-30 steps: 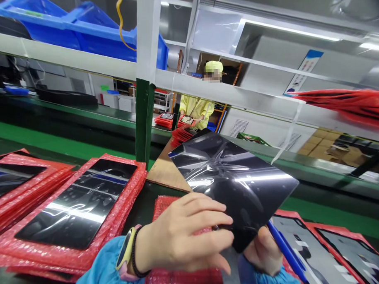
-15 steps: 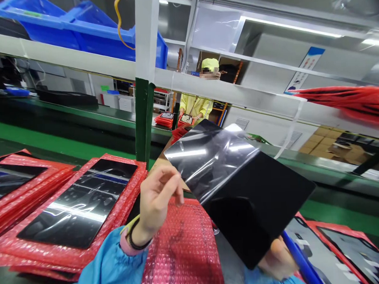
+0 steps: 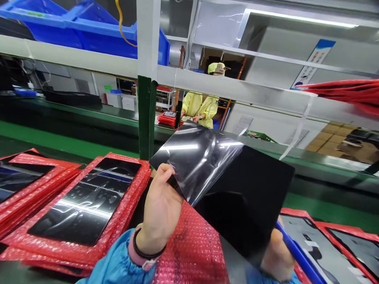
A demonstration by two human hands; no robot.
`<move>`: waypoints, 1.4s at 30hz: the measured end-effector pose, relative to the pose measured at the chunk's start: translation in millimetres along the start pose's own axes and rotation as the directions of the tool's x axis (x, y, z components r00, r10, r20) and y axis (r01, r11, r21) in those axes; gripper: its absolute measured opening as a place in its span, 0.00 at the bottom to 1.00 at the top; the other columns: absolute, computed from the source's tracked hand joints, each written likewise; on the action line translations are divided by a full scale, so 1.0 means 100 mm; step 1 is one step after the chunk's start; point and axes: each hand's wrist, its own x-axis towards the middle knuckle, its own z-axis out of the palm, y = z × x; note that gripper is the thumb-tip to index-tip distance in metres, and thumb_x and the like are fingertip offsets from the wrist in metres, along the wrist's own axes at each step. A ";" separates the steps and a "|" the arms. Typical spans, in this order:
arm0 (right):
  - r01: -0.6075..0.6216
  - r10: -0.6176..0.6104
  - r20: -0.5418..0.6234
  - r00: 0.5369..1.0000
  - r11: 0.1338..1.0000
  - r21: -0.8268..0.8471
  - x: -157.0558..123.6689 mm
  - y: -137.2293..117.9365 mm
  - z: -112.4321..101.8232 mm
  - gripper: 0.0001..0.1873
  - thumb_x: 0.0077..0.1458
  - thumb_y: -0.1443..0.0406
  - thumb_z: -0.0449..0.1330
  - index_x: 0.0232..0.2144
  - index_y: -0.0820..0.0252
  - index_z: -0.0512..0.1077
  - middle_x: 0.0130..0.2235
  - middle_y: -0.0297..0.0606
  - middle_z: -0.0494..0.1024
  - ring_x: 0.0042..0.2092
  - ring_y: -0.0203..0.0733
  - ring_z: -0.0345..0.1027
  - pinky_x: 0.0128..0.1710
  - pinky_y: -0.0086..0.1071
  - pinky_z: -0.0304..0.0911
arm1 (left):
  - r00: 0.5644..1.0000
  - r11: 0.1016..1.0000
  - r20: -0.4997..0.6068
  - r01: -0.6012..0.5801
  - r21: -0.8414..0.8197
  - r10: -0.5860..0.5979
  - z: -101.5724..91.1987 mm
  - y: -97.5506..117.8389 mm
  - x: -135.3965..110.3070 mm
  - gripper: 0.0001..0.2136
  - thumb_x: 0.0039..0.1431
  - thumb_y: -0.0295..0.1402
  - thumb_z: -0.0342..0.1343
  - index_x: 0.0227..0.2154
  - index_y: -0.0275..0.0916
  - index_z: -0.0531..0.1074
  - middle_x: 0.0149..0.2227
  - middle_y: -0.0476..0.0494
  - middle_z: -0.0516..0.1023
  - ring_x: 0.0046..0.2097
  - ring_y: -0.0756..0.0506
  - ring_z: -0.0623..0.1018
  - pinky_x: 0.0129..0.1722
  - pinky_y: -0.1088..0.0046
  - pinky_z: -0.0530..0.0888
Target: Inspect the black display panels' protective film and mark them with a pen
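Observation:
My right hand (image 3: pixel 276 255) holds a black glossy panel (image 3: pixel 255 197) by its lower edge, tilted up in front of me. A blue pen-like stick (image 3: pixel 297 256) lies along that hand. My left hand (image 3: pixel 159 213) pinches the clear protective film (image 3: pixel 193 162), which is peeled back from the panel's left half and curls up and left. Below the hands lies a red bubble-wrap sheet (image 3: pixel 191 249).
Black panels on stacked red bubble wrap (image 3: pixel 86 203) lie to the left, with more at the far left (image 3: pixel 10 181) and lower right (image 3: pixel 345 252). A green post (image 3: pixel 147 118) stands ahead. A person in yellow (image 3: pixel 200 106) works across the green belt. Blue bins (image 3: pixel 89 29) sit overhead.
My left hand took the film at the panel's near corner and pulled it up and left. The film has come off more of the panel, whose bare black face now shows.

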 end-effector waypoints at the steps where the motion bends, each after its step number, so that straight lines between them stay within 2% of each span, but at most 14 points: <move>1: -0.032 0.033 -0.028 0.999 0.999 0.031 0.00 -0.08 0.08 0.23 0.56 0.51 0.58 0.54 0.37 0.69 0.52 0.33 0.77 0.55 0.57 0.70 0.49 0.52 0.69 | 0.999 0.999 -0.017 -0.045 0.013 0.046 0.00 0.01 -0.02 0.04 0.56 0.30 0.54 0.26 0.40 0.66 0.28 0.54 0.69 0.31 0.53 0.72 0.35 0.81 0.72; 3: -0.055 0.057 -0.054 0.997 0.997 0.050 -0.02 -0.24 0.26 0.28 0.54 0.54 0.62 0.57 0.42 0.65 0.60 0.35 0.70 0.61 0.57 0.61 0.55 0.52 0.64 | 0.988 0.988 -0.031 -0.149 0.045 0.150 -0.03 0.00 -0.07 0.05 0.57 0.31 0.52 0.27 0.41 0.65 0.27 0.54 0.67 0.30 0.53 0.70 0.33 0.81 0.71; 6: -0.062 0.059 0.095 0.994 0.998 0.029 -0.04 -0.38 0.49 0.41 0.48 0.56 0.68 0.62 0.44 0.58 0.65 0.38 0.60 0.62 0.58 0.59 0.55 0.49 0.65 | 0.957 0.956 -0.027 -0.286 0.067 0.289 -0.07 -0.04 -0.16 0.03 0.57 0.31 0.52 0.28 0.43 0.64 0.27 0.54 0.66 0.29 0.52 0.68 0.31 0.78 0.70; 8: -0.048 0.052 0.129 0.990 0.998 -0.037 -0.05 -0.39 0.57 0.45 0.47 0.60 0.70 0.64 0.43 0.55 0.65 0.38 0.61 0.61 0.55 0.62 0.54 0.45 0.67 | 0.939 0.937 -0.005 -0.343 0.066 0.344 -0.08 -0.08 -0.23 0.03 0.57 0.31 0.51 0.29 0.44 0.64 0.26 0.54 0.65 0.28 0.51 0.68 0.32 0.77 0.70; 10: -0.007 0.019 0.099 0.995 0.992 -0.125 -0.05 -0.37 0.60 0.45 0.48 0.62 0.69 0.64 0.44 0.54 0.64 0.38 0.62 0.61 0.53 0.62 0.54 0.41 0.67 | 0.926 0.925 0.025 -0.376 0.053 0.376 -0.08 -0.11 -0.29 0.03 0.57 0.30 0.51 0.29 0.44 0.64 0.26 0.54 0.66 0.28 0.51 0.68 0.34 0.75 0.71; 13: 0.060 -0.053 0.033 0.998 0.963 -0.264 -0.03 -0.33 0.59 0.43 0.49 0.61 0.68 0.64 0.47 0.55 0.64 0.38 0.63 0.61 0.51 0.62 0.53 0.37 0.68 | 0.917 0.918 0.057 -0.396 0.015 0.395 -0.06 -0.11 -0.33 0.05 0.58 0.28 0.49 0.29 0.45 0.65 0.26 0.53 0.67 0.28 0.50 0.69 0.38 0.72 0.72; 16: 0.081 -0.082 0.014 0.997 0.935 -0.345 -0.03 -0.31 0.55 0.40 0.49 0.60 0.68 0.62 0.49 0.58 0.59 0.38 0.70 0.58 0.50 0.66 0.51 0.34 0.68 | 0.931 0.933 0.066 -0.358 -0.013 0.358 -0.06 -0.07 -0.29 0.04 0.58 0.28 0.50 0.29 0.45 0.66 0.26 0.53 0.67 0.28 0.50 0.69 0.33 0.75 0.71; 20: 0.028 -0.027 0.007 1.000 0.960 -0.277 -0.05 -0.33 0.53 0.35 0.49 0.61 0.69 0.58 0.48 0.62 0.56 0.39 0.73 0.57 0.50 0.68 0.52 0.36 0.67 | 0.956 0.956 0.019 -0.293 -0.022 0.294 -0.07 0.04 -0.15 0.04 0.57 0.30 0.50 0.27 0.43 0.64 0.25 0.52 0.65 0.27 0.50 0.68 0.29 0.75 0.70; 23: -0.054 0.062 0.069 0.996 0.993 -0.108 -0.07 -0.36 0.56 0.30 0.52 0.63 0.67 0.56 0.46 0.64 0.55 0.40 0.75 0.56 0.49 0.69 0.53 0.38 0.67 | 0.957 0.957 -0.007 -0.291 -0.017 0.291 -0.09 0.10 -0.04 0.04 0.55 0.31 0.51 0.26 0.41 0.64 0.26 0.50 0.67 0.29 0.49 0.70 0.28 0.75 0.70; 27: -0.081 0.069 0.187 0.980 0.995 0.056 -0.06 -0.40 0.62 0.22 0.54 0.64 0.65 0.50 0.42 0.68 0.50 0.35 0.78 0.50 0.44 0.73 0.51 0.35 0.67 | 0.959 0.959 -0.017 -0.283 -0.021 0.283 -0.13 0.14 0.10 0.05 0.54 0.29 0.50 0.24 0.40 0.67 0.28 0.50 0.69 0.31 0.49 0.72 0.31 0.76 0.72; 32: -0.103 0.108 0.315 0.943 0.994 -0.033 -0.04 -0.43 0.60 0.12 0.54 0.64 0.64 0.42 0.48 0.70 0.41 0.35 0.80 0.43 0.42 0.75 0.46 0.33 0.68 | 0.948 0.952 -0.084 -0.303 0.051 0.306 -0.18 0.18 0.26 0.05 0.48 0.27 0.53 0.20 0.38 0.69 0.23 0.52 0.67 0.27 0.52 0.69 0.28 0.79 0.69; 35: -0.099 0.128 0.343 0.931 0.990 -0.098 -0.06 -0.46 0.58 0.06 0.54 0.62 0.63 0.36 0.51 0.72 0.35 0.35 0.80 0.40 0.43 0.75 0.44 0.34 0.68 | 0.906 0.912 -0.127 -0.390 0.125 0.404 -0.24 0.19 0.36 0.06 0.45 0.25 0.53 0.16 0.38 0.69 0.22 0.52 0.67 0.27 0.53 0.68 0.27 0.80 0.67; 38: -0.077 0.117 0.272 0.955 0.985 -0.154 -0.10 -0.49 0.58 0.07 0.52 0.59 0.64 0.33 0.53 0.75 0.29 0.35 0.78 0.36 0.45 0.75 0.38 0.35 0.69 | 0.865 0.864 -0.098 -0.470 0.182 0.492 -0.29 0.20 0.44 0.08 0.43 0.23 0.52 0.13 0.37 0.68 0.21 0.52 0.67 0.26 0.53 0.68 0.27 0.80 0.66; 42: -0.016 0.042 0.109 0.993 0.974 -0.225 -0.16 -0.52 0.61 0.12 0.47 0.52 0.67 0.31 0.52 0.78 0.23 0.33 0.76 0.30 0.44 0.73 0.31 0.33 0.69 | 0.898 0.890 -0.047 -0.425 0.163 0.438 -0.33 0.24 0.49 0.09 0.43 0.23 0.51 0.12 0.37 0.67 0.19 0.51 0.65 0.25 0.53 0.67 0.26 0.79 0.66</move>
